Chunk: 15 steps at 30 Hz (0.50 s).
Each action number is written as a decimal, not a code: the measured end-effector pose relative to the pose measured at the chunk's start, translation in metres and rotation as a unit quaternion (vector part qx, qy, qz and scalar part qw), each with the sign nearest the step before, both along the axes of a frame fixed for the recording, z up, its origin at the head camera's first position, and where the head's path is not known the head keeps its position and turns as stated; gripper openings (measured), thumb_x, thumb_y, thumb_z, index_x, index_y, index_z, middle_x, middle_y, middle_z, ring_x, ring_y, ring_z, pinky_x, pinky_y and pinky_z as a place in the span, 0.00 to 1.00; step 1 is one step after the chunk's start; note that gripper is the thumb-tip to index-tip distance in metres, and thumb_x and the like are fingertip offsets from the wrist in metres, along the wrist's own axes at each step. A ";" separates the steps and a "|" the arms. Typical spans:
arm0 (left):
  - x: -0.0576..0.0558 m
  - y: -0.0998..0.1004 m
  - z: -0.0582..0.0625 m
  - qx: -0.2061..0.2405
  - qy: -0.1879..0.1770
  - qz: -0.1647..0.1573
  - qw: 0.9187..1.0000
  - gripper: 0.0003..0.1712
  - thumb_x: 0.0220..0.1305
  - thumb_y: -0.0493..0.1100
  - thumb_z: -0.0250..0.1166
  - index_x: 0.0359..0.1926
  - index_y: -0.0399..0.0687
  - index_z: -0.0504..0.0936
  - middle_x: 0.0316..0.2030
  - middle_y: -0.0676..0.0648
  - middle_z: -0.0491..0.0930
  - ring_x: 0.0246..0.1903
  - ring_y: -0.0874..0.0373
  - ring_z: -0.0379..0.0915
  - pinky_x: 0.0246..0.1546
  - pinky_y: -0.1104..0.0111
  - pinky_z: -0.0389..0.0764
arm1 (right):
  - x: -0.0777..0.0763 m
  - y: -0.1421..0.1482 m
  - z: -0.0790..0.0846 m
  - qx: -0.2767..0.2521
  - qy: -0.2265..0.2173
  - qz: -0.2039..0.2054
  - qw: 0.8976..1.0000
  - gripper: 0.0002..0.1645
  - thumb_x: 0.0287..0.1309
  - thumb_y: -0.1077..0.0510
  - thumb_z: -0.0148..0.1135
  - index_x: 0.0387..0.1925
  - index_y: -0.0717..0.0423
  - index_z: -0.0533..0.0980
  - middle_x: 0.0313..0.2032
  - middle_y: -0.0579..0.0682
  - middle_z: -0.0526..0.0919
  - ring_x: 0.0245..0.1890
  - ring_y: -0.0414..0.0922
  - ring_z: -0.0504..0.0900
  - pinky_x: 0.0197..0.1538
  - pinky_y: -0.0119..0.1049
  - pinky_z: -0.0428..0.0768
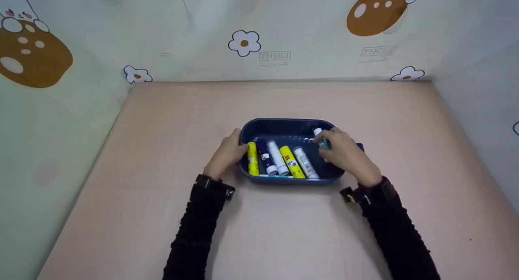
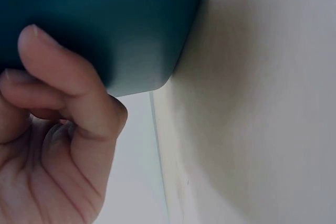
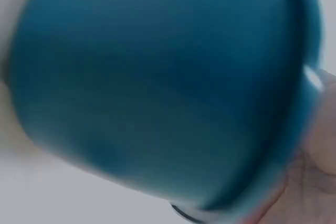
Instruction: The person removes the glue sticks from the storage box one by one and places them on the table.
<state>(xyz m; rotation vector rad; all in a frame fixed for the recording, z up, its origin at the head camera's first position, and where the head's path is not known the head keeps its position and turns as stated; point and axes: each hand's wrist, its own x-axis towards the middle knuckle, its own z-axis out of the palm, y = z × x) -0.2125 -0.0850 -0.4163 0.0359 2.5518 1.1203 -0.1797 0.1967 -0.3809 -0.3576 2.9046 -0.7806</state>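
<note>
A dark blue plastic bin [image 1: 279, 128] sits on the table. My left hand [image 1: 227, 152] grips its left end, thumb over the rim; in the left wrist view the curled fingers [image 2: 68, 77] lie against the outer wall. Over the right end, my right hand [image 1: 344, 150] pinches a white-capped glue stick [image 1: 318, 131] with thumb and fingers. Inside lie a yellow glue stick [image 1: 252, 160], a dark blue one [image 1: 264, 155], a white one [image 1: 277, 158], another yellow one [image 1: 292, 162] and another white one [image 1: 306, 163]. The bin's blue outer wall [image 3: 147, 87] fills most of the right wrist view, hiding the right fingertips.
A thin white and teal stick [image 1: 277, 176] lies along the bin's front inner wall. Some dark purple object [image 1: 360, 147] shows just past the right hand. Pale patterned sheets [image 1: 202, 48] stand behind and at both sides of the beige table [image 1: 292, 231].
</note>
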 end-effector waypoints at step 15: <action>-0.001 0.000 -0.001 0.010 -0.008 0.009 1.000 0.21 0.67 0.39 0.50 0.59 0.40 0.61 0.58 0.35 0.69 0.51 0.46 0.72 0.49 0.57 0.77 | 0.006 0.032 0.026 -0.026 -0.015 -0.017 0.999 0.16 0.57 0.64 0.55 0.47 0.63 0.75 0.42 0.63 0.74 0.40 0.55 0.74 0.38 0.43 0.74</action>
